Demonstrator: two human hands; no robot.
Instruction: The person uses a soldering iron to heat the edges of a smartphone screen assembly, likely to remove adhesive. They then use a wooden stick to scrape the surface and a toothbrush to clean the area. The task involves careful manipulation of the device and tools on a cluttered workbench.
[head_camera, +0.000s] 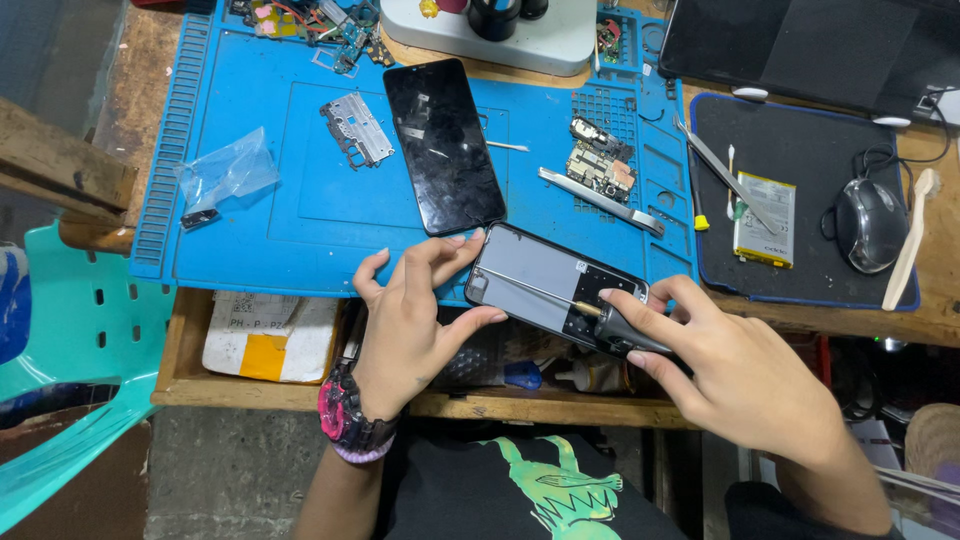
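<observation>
An opened phone frame (540, 275), grey inside with dark patches, lies tilted at the near edge of the blue work mat (250, 200). My left hand (415, 310) pinches its left end between thumb and fingers. In my right hand (725, 370) is a screwdriver (600, 312) with a black handle. Its thin shaft runs left across the inside of the frame. A black phone screen panel (443, 142) lies face up on the mat just beyond the frame.
On the mat lie a metal shield plate (356, 128), a circuit board (602, 158), tweezers (598, 200) and a clear plastic bag (228, 168). To the right, a black pad holds a battery (766, 218), a mouse (870, 222) and a second pair of tweezers (722, 172). A microscope base (500, 35) stands behind.
</observation>
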